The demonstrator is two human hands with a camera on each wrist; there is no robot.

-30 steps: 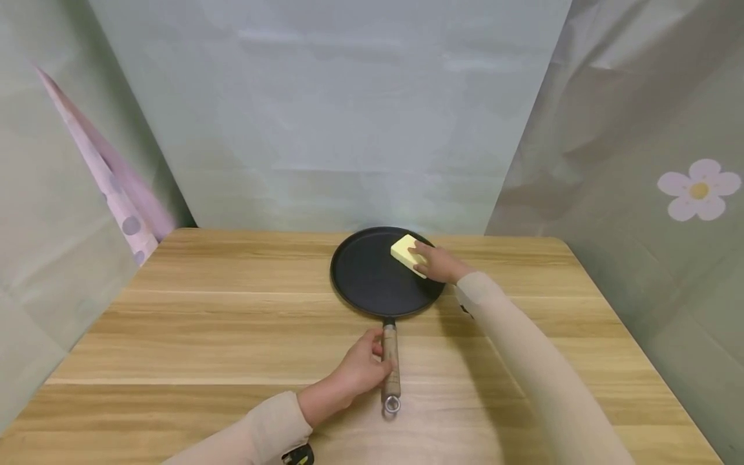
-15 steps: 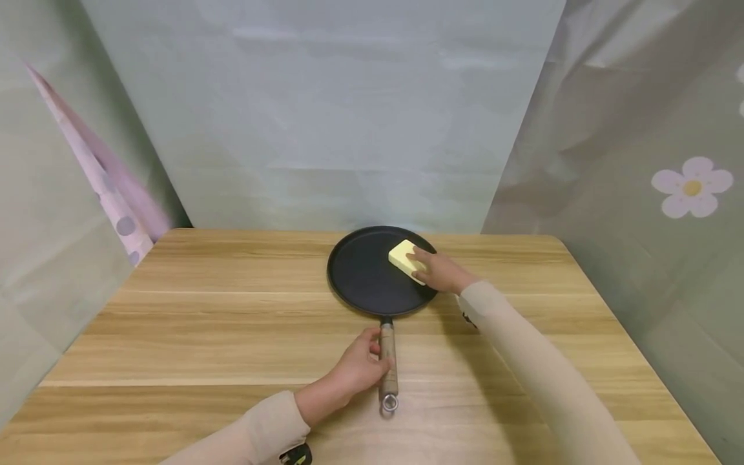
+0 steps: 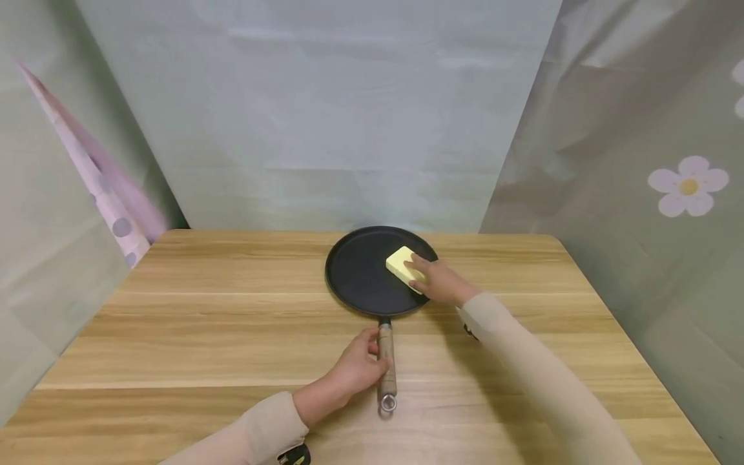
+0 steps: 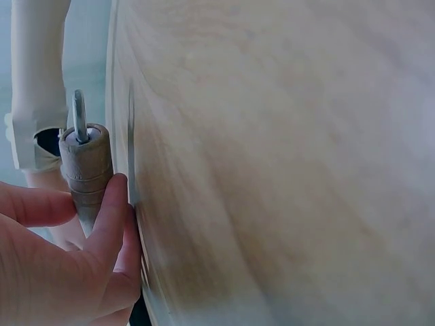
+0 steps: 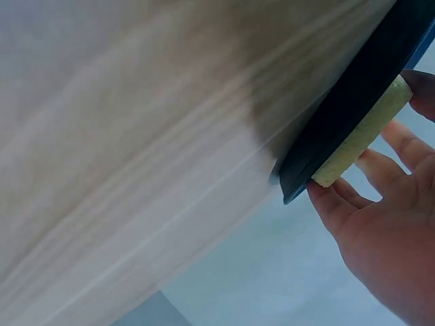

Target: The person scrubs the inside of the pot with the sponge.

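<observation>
A round black flat pan [image 3: 357, 271] lies on the wooden table, its handle [image 3: 387, 378] pointing toward me. My left hand [image 3: 353, 363] holds that handle from the left; in the left wrist view the thumb and fingers [image 4: 109, 217] close on both sides of it, below the metal hanging ring [image 4: 80, 115]. On the right half of the pan, my right hand [image 3: 444, 284] grips a pale yellow rectangular sponge [image 3: 400, 263]. Seen from the right wrist, the sponge [image 5: 363, 132] lies flat along the pan's surface, with thumb and fingertips at its edges. The palm hides part of it in the head view.
The wooden table [image 3: 203, 323] extends around the pan, its back edge just behind the rim. A pale backdrop [image 3: 349, 116] rises behind, and a curtain with a printed flower [image 3: 688, 187] hangs at the right. A pink dotted cloth fold [image 3: 119, 206] hangs at the left.
My right hand has slid the sponge a little toward me along the right side of the pan. My left hand keeps its hold on the handle. The view has shifted slightly.
</observation>
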